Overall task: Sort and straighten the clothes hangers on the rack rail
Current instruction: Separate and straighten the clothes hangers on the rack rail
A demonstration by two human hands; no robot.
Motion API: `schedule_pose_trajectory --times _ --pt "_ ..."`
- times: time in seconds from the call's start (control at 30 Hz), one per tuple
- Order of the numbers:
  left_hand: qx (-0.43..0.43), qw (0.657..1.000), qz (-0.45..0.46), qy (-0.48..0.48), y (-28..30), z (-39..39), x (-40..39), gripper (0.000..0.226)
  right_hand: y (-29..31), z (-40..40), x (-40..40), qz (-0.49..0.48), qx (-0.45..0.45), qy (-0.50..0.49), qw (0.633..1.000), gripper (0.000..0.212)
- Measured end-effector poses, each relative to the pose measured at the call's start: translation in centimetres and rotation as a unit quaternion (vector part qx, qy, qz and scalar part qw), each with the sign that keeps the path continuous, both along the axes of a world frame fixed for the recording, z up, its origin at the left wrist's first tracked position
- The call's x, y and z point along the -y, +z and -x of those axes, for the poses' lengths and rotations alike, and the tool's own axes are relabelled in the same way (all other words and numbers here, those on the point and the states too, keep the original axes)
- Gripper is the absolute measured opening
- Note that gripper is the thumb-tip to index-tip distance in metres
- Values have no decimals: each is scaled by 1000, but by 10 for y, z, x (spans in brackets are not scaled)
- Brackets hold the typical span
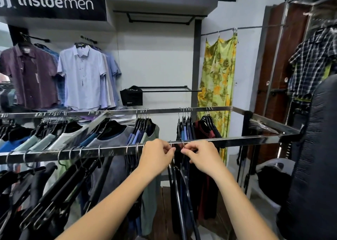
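Hangers: black hangers [179, 181] with thin metal hooks [182, 143] hang on the near rack rail [246, 140], about midway along it, right under my hands. More hang in loose, slanted bunches toward the rail's left end [80, 154].

Rail: a flat, shiny metal bar running left to right across my view. It joins a side bar at the right corner, and a far rail [164, 110] runs behind it with its own groups of hangers.

Left hand: my left hand [157, 157] sits at the rail with fingertips pressed together in a pinch on a wire hook just below the bar.

Right hand: my right hand [199, 155] is just beside the left, thumb and forefinger pinching the neighbouring hook. The two hands are near each other but not touching.

Handling: I judge these light and stiff in the frame, though each carries a garment [207, 194], so the load swings freely beneath. The hooks look smooth and should slide easily on the polished bar, perhaps too easily.

Where to hold: I'd keep hold at the hook neck, close under the rail, where a small twist squares the whole hanger. Grabbing the cloth would only drag it off the shoulders.

Risk: hooks set close together may tangle or lift off the bar if I pull upward.

Stage: the middle pair is being spaced and turned; the left bunches look unsorted.
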State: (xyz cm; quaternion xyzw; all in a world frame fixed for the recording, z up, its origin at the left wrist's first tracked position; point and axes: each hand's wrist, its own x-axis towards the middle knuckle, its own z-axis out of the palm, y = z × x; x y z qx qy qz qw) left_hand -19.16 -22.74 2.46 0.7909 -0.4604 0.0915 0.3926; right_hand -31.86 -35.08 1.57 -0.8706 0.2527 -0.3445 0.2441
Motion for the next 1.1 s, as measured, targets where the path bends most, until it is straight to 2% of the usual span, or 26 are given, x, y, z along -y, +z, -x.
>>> schedule_pose_trajectory --times 0.33,0.53,0.83,1.1 --pt "28 998 -19 -62 20 -4 -39 31 27 19 -22 -5 -16 42 999 19" --pt "-9 994 -20 -107 43 -11 -77 29 53 21 -60 6 -30 107 994 19" --pt "-89 989 30 -117 88 -36 -177 25 86 -12 -140 -5 9 249 968 19" --pt "-112 988 48 -94 125 -72 -280 27 112 -69 -225 -14 23 331 943 20"
